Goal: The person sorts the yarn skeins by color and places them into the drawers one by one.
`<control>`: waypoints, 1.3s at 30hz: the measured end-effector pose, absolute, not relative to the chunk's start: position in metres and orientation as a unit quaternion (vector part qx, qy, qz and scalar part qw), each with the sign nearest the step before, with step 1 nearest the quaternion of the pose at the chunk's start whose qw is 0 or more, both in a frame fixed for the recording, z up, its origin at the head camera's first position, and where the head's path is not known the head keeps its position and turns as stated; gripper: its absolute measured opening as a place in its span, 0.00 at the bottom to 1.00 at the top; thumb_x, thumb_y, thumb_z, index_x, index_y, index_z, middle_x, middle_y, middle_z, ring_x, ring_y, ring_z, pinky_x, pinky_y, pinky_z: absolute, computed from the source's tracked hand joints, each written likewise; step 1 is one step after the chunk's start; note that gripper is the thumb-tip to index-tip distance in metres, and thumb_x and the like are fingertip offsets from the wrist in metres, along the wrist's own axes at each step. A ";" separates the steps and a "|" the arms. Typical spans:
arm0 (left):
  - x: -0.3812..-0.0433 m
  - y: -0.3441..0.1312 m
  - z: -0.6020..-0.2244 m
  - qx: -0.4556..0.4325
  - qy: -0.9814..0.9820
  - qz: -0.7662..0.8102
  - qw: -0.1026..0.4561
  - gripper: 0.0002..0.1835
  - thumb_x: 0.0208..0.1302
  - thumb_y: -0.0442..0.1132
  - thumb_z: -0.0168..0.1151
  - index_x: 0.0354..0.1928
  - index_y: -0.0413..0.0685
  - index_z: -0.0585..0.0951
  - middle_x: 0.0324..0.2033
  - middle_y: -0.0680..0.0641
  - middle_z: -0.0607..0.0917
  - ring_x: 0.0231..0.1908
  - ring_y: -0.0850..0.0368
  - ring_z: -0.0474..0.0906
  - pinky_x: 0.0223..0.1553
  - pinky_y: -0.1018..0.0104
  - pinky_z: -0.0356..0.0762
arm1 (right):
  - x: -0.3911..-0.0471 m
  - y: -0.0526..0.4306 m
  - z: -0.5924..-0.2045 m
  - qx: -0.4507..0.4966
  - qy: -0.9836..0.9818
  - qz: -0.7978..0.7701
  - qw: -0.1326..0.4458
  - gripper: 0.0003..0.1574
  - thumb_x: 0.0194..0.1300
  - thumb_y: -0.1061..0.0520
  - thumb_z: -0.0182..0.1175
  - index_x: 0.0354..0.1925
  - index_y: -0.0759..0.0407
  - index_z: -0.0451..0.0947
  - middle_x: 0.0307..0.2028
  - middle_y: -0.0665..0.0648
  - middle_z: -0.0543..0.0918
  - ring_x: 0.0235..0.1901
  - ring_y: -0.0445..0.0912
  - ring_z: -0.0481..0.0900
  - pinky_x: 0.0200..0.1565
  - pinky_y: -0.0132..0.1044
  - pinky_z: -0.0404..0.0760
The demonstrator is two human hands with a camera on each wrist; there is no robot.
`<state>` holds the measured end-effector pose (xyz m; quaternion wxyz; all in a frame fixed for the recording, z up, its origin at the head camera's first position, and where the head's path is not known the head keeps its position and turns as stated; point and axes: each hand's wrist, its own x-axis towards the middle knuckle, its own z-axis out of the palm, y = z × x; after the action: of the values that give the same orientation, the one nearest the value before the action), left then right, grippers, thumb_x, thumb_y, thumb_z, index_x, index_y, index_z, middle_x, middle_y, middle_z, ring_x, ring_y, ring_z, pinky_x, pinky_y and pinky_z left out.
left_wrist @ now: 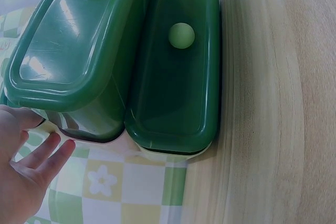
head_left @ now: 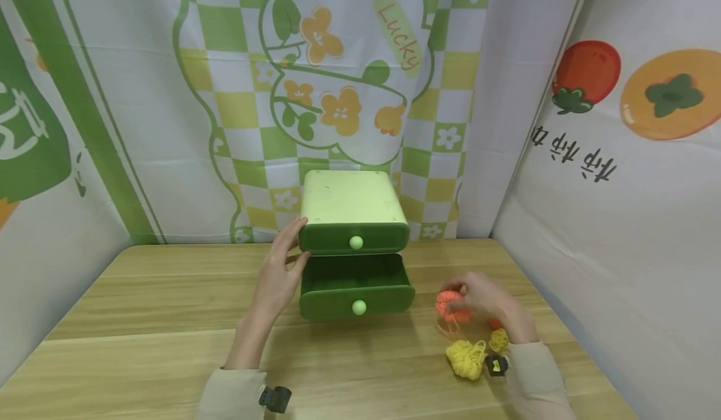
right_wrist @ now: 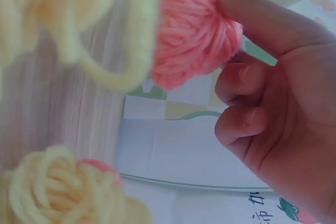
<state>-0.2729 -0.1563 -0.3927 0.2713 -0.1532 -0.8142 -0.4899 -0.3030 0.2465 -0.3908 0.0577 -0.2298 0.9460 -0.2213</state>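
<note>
A small cabinet with a pale green top (head_left: 355, 198) has two dark green drawers with round knobs. In the head view its lower drawer (head_left: 332, 304) stands out from the body, its dark inside showing. My left hand (head_left: 284, 270) rests with nearly straight fingers at the cabinet's left side. The left wrist view shows that hand (left_wrist: 26, 174) at the edge of a green drawer front (left_wrist: 68, 51). Right of the cabinet, my right hand (head_left: 479, 295) pinches a coral-pink yarn ball (head_left: 449, 304) between thumb and fingers. The same yarn ball (right_wrist: 194, 35) is close up in the right wrist view.
A larger yellow yarn ball (head_left: 466, 358) and a smaller yellow yarn ball (head_left: 499, 340) lie near my right wrist. Partly hidden under that hand is another reddish piece (head_left: 496, 323). Behind the wooden table (head_left: 169, 320) hangs a printed curtain (head_left: 225, 94).
</note>
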 end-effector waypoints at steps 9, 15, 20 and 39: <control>-0.273 -0.157 -0.393 -0.155 -0.814 -0.488 0.275 0.39 0.66 0.26 0.60 0.74 0.63 0.63 0.75 0.47 0.61 0.61 0.39 0.74 0.54 0.47 0.84 | -0.304 0.243 -0.387 -0.241 0.951 -0.193 -0.008 0.22 0.58 0.48 0.71 0.51 0.52 0.85 0.42 0.48 0.88 0.31 0.38 0.76 0.33 0.34 0.77; -0.273 -0.157 -0.392 -0.153 -0.814 -0.491 0.271 0.39 0.66 0.26 0.61 0.74 0.64 0.63 0.76 0.48 0.60 0.62 0.39 0.73 0.55 0.47 0.84 | -0.302 0.241 -0.382 -0.253 0.948 -0.188 -0.048 0.24 0.61 0.46 0.70 0.53 0.53 0.84 0.45 0.51 0.88 0.28 0.38 0.73 0.29 0.31 0.73; -0.273 -0.157 -0.392 -0.152 -0.813 -0.494 0.268 0.38 0.66 0.26 0.61 0.74 0.63 0.63 0.76 0.48 0.60 0.62 0.39 0.73 0.55 0.47 0.83 | -0.299 0.239 -0.378 -0.258 0.943 -0.195 -0.074 0.24 0.62 0.46 0.68 0.53 0.55 0.84 0.43 0.51 0.87 0.28 0.38 0.72 0.27 0.30 0.72; -0.274 -0.157 -0.392 -0.150 -0.818 -0.486 0.270 0.39 0.67 0.26 0.60 0.75 0.64 0.63 0.75 0.47 0.61 0.61 0.39 0.74 0.55 0.48 0.84 | -0.293 0.226 -0.368 -0.290 0.895 -0.225 -0.255 0.22 0.54 0.54 0.75 0.47 0.59 0.86 0.25 0.48 0.83 0.19 0.34 0.65 0.19 0.27 0.66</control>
<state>-0.2737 -0.1565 -0.3924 0.2704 -0.1499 -0.8176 -0.4857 -0.2934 0.2257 -0.3682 -0.2546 -0.2896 0.8947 -0.2254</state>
